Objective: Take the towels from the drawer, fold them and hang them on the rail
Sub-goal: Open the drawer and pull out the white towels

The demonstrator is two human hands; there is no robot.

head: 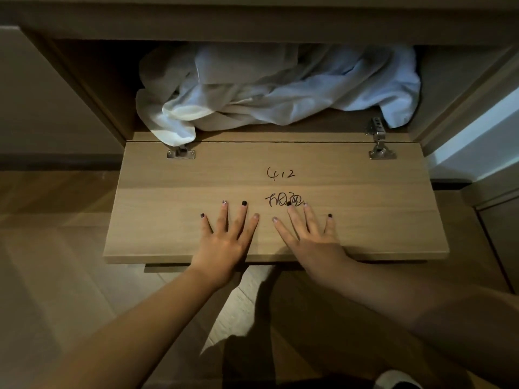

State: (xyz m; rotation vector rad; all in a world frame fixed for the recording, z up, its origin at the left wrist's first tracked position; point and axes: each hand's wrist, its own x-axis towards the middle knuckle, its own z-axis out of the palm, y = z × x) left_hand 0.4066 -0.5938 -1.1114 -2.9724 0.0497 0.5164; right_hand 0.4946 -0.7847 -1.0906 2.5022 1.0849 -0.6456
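A heap of crumpled white towels (pixel 275 85) fills the open wooden compartment (pixel 92 88); one corner spills over its front edge at the left hinge. The compartment's flap door (pixel 168 206) lies folded down flat toward me, with handwriting on its inner face. My left hand (pixel 224 237) rests palm down on the flap with fingers spread, holding nothing. My right hand (pixel 309 237) lies flat beside it, fingers apart, also with nothing in it. Both hands are well short of the towels. No rail is in view.
Two metal hinges (pixel 379 141) join the flap to the cabinet. Wooden floor (pixel 50 248) spreads to the left and below the flap. A pale wall or door edge (pixel 477 130) stands at the right. A white shoe tip (pixel 396 380) shows at the bottom.
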